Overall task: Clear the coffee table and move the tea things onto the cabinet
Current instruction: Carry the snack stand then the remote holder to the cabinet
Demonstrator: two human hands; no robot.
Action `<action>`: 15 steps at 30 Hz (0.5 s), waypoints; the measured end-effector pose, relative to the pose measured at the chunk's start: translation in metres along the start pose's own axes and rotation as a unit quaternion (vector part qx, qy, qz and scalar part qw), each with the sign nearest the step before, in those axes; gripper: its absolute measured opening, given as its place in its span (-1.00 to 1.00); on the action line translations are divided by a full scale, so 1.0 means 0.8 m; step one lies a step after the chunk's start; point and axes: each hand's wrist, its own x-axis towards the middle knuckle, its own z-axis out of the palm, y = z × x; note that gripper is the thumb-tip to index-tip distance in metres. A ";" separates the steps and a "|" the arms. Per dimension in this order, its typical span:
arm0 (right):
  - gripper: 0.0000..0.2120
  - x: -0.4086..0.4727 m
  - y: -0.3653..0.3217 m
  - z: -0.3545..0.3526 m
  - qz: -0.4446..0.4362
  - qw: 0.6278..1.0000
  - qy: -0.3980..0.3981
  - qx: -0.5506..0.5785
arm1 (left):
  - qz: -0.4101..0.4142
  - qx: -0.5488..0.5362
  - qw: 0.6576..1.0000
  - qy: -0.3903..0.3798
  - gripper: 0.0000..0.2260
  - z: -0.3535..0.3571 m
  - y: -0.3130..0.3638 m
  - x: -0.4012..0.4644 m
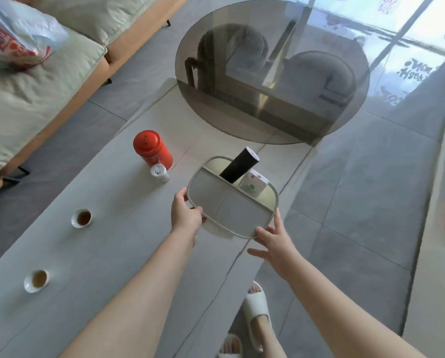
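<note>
The person stands at the long side of the coffee table (92,254), both bare arms stretched out over its pale top toward a cream organizer (233,200) with rounded corners. The left hand (185,213) grips the organizer's near left rim, thumb on top and fingers curled under the edge. The right hand (275,241) is at the near right corner with its fingers spread and fairly straight; the fingertips touch the rim, but I cannot tell whether they truly hold it. The organizer sits between the two hands, over the table's right edge, and whether it rests on the top or is lifted off it I cannot tell. In its far compartment a black tube (239,164) leans to the upper right, and just beside it stands a small white box (253,184) with a green mark. To the left of the organizer a red tin (151,148) stands upright, with a small white bottle (159,173) just in front of it. Further down the table, well apart from the hands, sit two white cups (82,218) (36,280), each with brown tea in it. Beyond the organizer a round smoked-glass top (273,73) overlaps the table's far end. A sofa (35,99) runs along the left with a plastic bag (17,34) on its cushion.
</note>
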 end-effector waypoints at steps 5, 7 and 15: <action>-0.24 -0.086 0.026 -0.051 -0.020 0.997 0.056 0.047 | -0.004 0.027 0.997 -0.074 -0.33 0.022 -0.002 -0.087; -0.24 -0.117 0.038 -0.076 -0.028 0.995 0.071 0.068 | -0.003 0.061 0.992 -0.110 -0.28 0.034 -0.005 -0.117; -0.27 -0.221 0.101 -0.186 -0.034 0.980 0.139 0.137 | 0.010 0.138 0.969 -0.205 -0.32 0.103 -0.047 -0.242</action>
